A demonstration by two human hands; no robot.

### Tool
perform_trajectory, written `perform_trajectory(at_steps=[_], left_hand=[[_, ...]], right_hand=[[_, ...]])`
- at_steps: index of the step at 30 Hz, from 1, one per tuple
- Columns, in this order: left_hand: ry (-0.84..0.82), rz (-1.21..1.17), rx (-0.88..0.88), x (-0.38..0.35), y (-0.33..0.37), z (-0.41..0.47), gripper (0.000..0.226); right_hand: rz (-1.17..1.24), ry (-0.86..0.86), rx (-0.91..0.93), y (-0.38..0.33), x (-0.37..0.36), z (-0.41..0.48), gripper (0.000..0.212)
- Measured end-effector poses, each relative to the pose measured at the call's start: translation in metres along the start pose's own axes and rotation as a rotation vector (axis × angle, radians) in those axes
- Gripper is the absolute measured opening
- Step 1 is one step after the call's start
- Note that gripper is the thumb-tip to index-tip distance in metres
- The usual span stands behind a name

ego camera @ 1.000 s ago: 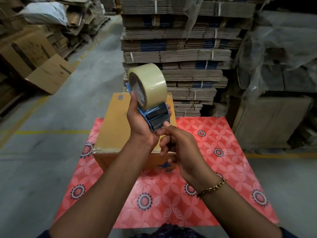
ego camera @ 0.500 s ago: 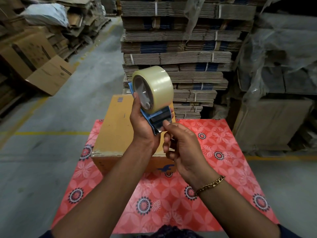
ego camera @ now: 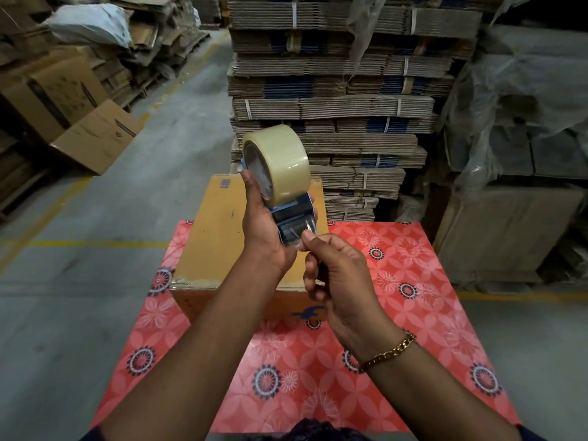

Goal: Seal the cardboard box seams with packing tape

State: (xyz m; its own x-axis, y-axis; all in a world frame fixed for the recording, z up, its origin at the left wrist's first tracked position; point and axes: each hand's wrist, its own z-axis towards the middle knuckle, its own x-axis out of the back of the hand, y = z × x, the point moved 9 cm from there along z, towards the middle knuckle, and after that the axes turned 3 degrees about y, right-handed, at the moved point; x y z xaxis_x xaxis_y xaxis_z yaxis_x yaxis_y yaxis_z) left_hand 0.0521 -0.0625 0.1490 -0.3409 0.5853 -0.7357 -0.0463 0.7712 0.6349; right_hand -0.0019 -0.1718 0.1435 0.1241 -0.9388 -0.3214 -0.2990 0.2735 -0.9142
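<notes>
A closed brown cardboard box sits on a red flowered table cover, with clear tape showing along its near top edge. Above the box my left hand grips a blue tape dispenser that carries a roll of clear packing tape. My right hand pinches the loose tape end at the dispenser's mouth between thumb and forefinger. Both hands hide part of the box top.
A tall stack of flattened, strapped cartons stands right behind the table. Plastic-wrapped pallets fill the right side. Loose boxes lie at the left beside a grey floor aisle with yellow lines.
The dispenser and both hands have shifted slightly right and up. My right fingers have closed on the tape end at the dispenser's mouth.
</notes>
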Motion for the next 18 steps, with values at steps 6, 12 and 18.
perform_trajectory(at_steps=[6, 12, 18], left_hand=[[0.016, 0.003, 0.051, 0.004, -0.007, 0.002, 0.081], [0.063, -0.032, 0.061, 0.021, -0.004, 0.016, 0.089], [0.019, -0.013, 0.081, 0.024, -0.012, 0.017, 0.080]], right_hand=[[0.008, 0.020, -0.027, 0.006, 0.004, -0.002, 0.021], [-0.012, 0.022, -0.072, 0.021, 0.012, -0.012, 0.018], [-0.040, 0.033, -0.093, 0.038, 0.020, -0.012, 0.021]])
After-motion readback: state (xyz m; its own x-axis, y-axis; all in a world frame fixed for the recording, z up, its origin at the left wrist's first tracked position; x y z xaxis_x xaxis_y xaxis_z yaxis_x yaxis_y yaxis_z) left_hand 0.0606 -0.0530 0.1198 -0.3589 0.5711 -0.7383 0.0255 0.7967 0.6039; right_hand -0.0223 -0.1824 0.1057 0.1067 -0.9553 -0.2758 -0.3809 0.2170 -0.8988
